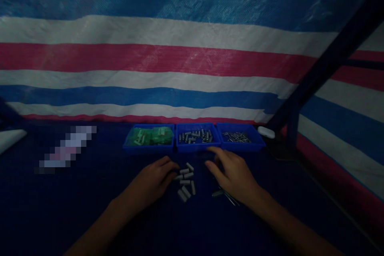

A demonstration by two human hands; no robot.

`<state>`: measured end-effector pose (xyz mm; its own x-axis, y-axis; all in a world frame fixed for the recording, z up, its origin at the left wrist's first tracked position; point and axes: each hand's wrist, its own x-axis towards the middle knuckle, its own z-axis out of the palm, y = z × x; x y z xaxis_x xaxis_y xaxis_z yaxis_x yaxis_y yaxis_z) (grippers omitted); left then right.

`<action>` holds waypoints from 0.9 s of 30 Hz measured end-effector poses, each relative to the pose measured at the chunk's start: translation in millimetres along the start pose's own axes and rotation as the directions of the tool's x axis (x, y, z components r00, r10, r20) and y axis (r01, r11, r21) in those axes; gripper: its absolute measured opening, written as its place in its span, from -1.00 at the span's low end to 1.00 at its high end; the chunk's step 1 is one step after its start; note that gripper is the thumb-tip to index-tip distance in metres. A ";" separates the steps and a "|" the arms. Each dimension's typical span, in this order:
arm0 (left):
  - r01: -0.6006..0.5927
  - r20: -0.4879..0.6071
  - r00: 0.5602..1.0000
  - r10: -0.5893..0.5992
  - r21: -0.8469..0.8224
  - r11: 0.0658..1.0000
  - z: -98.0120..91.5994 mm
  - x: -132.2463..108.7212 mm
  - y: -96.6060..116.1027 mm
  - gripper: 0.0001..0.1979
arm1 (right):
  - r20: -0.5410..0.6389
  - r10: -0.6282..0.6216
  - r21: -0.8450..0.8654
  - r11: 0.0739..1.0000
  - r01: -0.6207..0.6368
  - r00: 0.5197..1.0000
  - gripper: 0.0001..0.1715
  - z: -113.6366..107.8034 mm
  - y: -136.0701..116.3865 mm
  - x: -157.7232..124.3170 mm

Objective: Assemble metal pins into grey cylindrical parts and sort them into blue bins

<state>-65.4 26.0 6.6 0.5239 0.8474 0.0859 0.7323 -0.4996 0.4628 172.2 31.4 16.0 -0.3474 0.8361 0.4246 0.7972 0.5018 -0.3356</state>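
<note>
My left hand (159, 173) is at the left side of a loose group of small grey cylinders (185, 183) on the dark blue table. Its fingers are curled, with thumb and index fingertip at one small grey cylinder (179, 177); the dim light blurs the exact contact. To the right of the group, my right hand (232, 170) hovers with thumb and index finger apart and nothing visible between them. Beneath its palm lie several thin metal rods (231, 198) and a darker cylinder (217, 193), partly covered by the hand.
Three blue trays stand in a row behind my hands: one with green bags (127, 143), one with metal cylinders (198, 148), one with thin metal pins (244, 146). A white oval object (266, 132) sits at right, near a dark frame post (292, 128). Striped sheeting (180, 60) hangs behind.
</note>
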 end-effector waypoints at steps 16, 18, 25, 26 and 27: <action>0.043 0.005 0.999 -0.044 -0.373 0.927 5.7 -5.0 20.2 -0.78 | 0.004 -0.228 0.023 0.973 0.228 0.974 -0.59 8.4 -18.2 -27.3; 0.007 0.023 1.000 0.003 -0.428 0.904 6.6 -7.3 27.7 -0.76 | -0.012 -0.288 0.022 0.957 0.288 0.957 -0.68 7.5 -23.0 -28.7; -0.036 -0.019 0.999 0.030 -0.485 0.874 10.0 -8.8 38.6 -0.80 | -0.055 -0.330 0.035 0.943 0.332 0.942 -0.81 8.8 -27.9 -22.1; -0.029 -0.028 0.999 0.018 -0.477 0.879 8.7 -8.0 36.9 -0.79 | -0.070 -0.304 0.029 0.952 0.306 0.950 -0.81 9.3 -23.8 -16.3; -0.024 -0.033 0.999 0.010 -0.448 0.894 6.9 -7.4 34.4 -0.77 | -0.093 -0.264 0.017 0.964 0.267 0.960 -0.80 9.8 -18.5 -9.5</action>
<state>-41.1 1.3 15.8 0.5168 0.8477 0.1200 0.4468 -0.3866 0.8068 155.9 16.3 10.0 -0.4986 0.6492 0.5744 0.6670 0.7105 -0.2242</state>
